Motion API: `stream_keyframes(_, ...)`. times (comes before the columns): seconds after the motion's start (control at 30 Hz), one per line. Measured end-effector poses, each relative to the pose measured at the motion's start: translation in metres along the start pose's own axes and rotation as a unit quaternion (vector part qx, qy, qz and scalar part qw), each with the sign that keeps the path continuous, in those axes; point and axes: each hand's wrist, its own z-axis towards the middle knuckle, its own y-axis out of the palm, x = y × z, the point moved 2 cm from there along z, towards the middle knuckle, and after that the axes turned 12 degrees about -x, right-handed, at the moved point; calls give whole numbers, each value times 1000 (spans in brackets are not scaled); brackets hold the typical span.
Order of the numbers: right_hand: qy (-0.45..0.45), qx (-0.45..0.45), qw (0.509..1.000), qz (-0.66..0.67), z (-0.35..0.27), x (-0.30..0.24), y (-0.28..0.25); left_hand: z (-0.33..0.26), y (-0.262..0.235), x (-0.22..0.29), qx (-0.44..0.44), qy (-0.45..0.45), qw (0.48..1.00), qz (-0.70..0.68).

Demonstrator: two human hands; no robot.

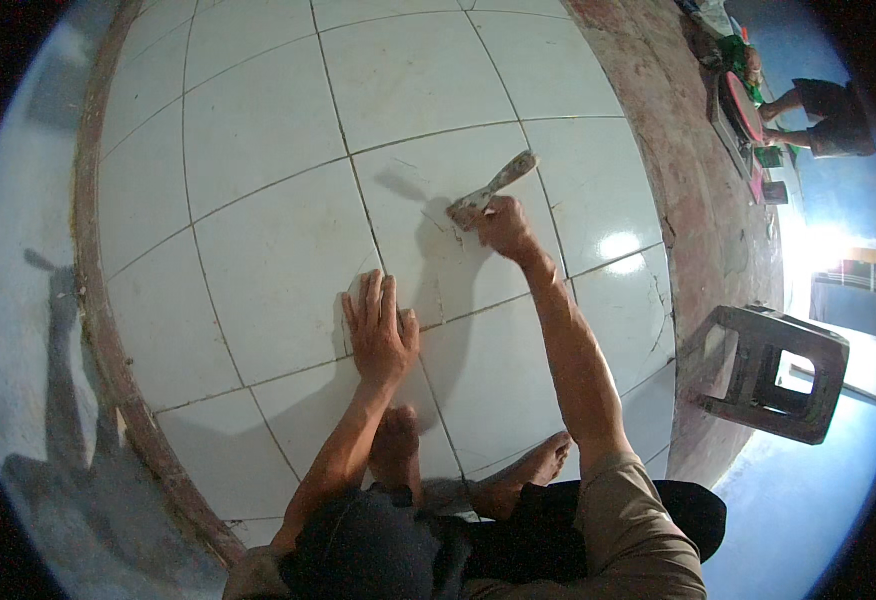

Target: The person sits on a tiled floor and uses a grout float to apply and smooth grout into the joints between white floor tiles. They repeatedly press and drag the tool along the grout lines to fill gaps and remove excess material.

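Note:
My right hand point(506, 230) is closed round a putty knife point(511, 174) with a worn, whitish-stained handle. Its handle points up and to the right, while the blade end lies left of my fingers, over a white floor tile point(408, 215). Whether the blade touches the tile I cannot tell. Flat on the tiles, nearer to me and to the left, my left hand point(381, 335) rests with its fingers stretched out and nothing in it. Fine dark marks and a thin crack run across the tile between the two hands.
A dark plastic stool point(828, 375) lies or stands at the right, on the rough reddish-brown border point(703, 235). Beyond it, at the upper right, are a round pink-rimmed object point(743, 107) and another person's legs point(783, 105). My bare feet point(395, 445) are close below. A wall point(33, 330) bounds the left.

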Motion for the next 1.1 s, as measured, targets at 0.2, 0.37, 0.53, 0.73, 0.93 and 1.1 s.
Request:
stream_keyframes(0.2, 81, -38, 996, -31, -2, 6, 4, -2, -1, -2, -4, 3, 1000, 7)
stream_keyframes(0.37, 11, 22, 996, 86, -9, 35, -10, -1, -2, 2, -7, 4, 1000, -11)
stream_keyframes(0.53, 48, -33, 998, 17, -34, -7, 30, -4, -2, -7, -8, -11, 1000, -2)
stream_keyframes(0.73, 0, 91, 989, 117, -40, 32, 10, -3, -2, 1, -8, 4, 1000, -14)
stream_keyframes(0.93, 45, 174, 980, 88, -60, 65, 7, 0, -3, 2, 0, 9, 1000, -18)
stream_keyframes(1.1, 75, 161, 984, 32, -68, 38, 60, -1, 0, -3, -17, -7, 1000, -7)
